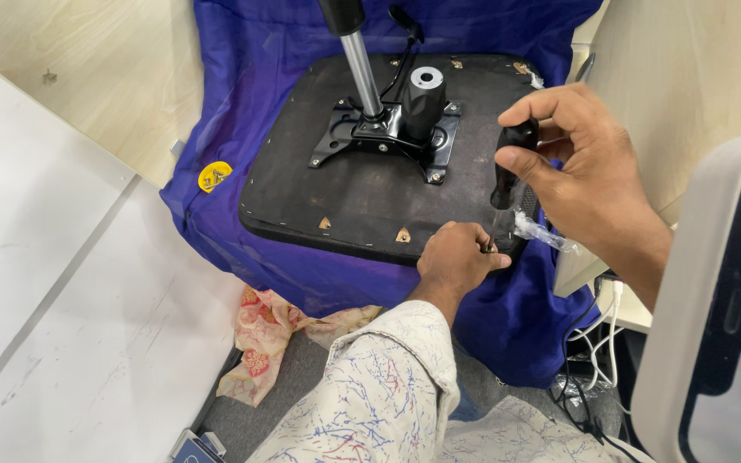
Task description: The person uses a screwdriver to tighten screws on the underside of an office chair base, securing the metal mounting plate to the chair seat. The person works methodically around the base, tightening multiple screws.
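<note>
An upturned chair seat [362, 193] with a black underside lies on blue cloth [242, 94]. A black metal bracket [388, 133] with a chrome rod [360, 73] and a black cylinder [423, 101] is fixed at its middle. My right hand [581, 163] grips the black handle of a screwdriver [512, 163], held upright over the seat's near right edge. My left hand [456, 257] pinches a small screw [488, 249] at the screwdriver's tip, fingers closed on it.
A small yellow lid [214, 176] holding screws rests on the blue cloth at left. A patterned rag [272, 339] lies on the floor below. White cables [598, 343] hang at right. A white-framed object [713, 300] fills the right edge. Clear plastic wrap [542, 233] sits by the seat.
</note>
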